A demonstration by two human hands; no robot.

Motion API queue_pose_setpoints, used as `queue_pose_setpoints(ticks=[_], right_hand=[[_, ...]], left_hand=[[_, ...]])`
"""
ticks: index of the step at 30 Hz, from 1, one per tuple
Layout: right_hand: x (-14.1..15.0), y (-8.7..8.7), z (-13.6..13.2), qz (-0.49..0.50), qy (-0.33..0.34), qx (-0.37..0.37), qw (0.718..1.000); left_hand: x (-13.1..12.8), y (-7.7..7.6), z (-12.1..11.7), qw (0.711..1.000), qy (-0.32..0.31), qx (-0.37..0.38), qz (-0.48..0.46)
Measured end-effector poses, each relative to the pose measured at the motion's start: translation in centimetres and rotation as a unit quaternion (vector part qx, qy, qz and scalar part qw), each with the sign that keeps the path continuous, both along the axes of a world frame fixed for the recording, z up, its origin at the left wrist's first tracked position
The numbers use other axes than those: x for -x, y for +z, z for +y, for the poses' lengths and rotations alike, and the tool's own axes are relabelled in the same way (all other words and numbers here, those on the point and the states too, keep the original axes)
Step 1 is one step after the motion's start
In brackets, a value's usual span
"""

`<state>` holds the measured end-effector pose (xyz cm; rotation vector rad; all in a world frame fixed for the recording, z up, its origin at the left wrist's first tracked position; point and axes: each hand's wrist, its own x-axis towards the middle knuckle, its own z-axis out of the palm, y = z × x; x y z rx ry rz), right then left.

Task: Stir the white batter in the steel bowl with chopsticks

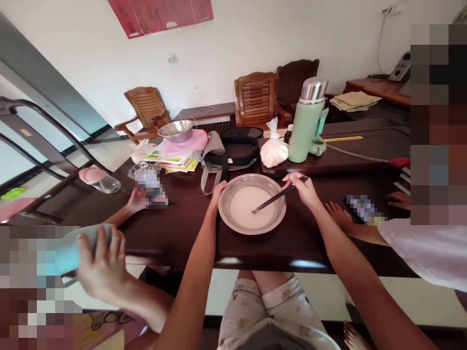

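A wide metal bowl [224,218] of pale, milky liquid [244,201] stands near the front edge of the dark table. My left hand [218,190] grips the bowl's left rim. Above the right rim, my right hand [298,185] is closed around dark chopsticks [278,195], whose tips dip into the liquid near the bowl's middle. Behind the bowl sits a knotted plastic bag of white powder [274,151], with a green thermos [305,129] just to its right.
To the left, one person's hand [104,262] holds a turquoise cup [69,250], and another hand [136,199] holds a blurred object. A person's hands are by a phone [361,208] at right. A black bag [239,150], a smaller metal bowl [175,130] and a pink-lidded bottle [104,181] stand behind.
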<state>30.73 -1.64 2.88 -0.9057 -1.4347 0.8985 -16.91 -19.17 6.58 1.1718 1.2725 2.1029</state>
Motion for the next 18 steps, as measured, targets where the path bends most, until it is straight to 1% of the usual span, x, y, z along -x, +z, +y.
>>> queue_pose_setpoints(ticks=[3,8,11,12,13,14,16,17,18], right_hand=[[0.3,0.0,-0.1,-0.026,0.035,0.005,0.999],[0.0,-0.1,0.2,0.001,-0.025,0.008,1.0],[0.0,-0.2,0.2,-0.007,-0.001,0.025,1.0],[0.0,-0.2,0.2,-0.016,0.008,0.025,1.0],[0.1,-0.2,0.2,-0.024,0.012,0.022,0.999],[0.1,-0.2,0.1,-0.027,0.007,0.017,0.999],[0.1,-0.2,0.2,-0.016,-0.016,0.011,1.0],[0.1,-0.3,0.2,-0.005,-0.026,0.013,1.0],[0.1,-0.3,0.1,0.004,-0.029,0.019,0.999]], left_hand=[[-1.4,0.5,-0.2,0.999,0.033,-0.015,-0.004],[-3.4,1.8,-1.6,0.998,0.066,0.001,-0.014],[-3.7,2.5,-2.3,0.997,0.072,-0.019,-0.005],[-3.9,2.6,-2.1,0.998,0.054,-0.024,0.0],[-4.2,2.6,-1.6,1.0,0.022,-0.018,0.006],[-4.8,2.5,-0.6,1.0,-0.023,0.002,0.012],[-6.9,1.6,2.6,0.988,-0.127,0.086,0.015],[-8.3,0.9,4.9,0.977,-0.169,0.131,0.012],[-9.9,0.0,7.4,0.968,-0.196,0.159,0.01]])
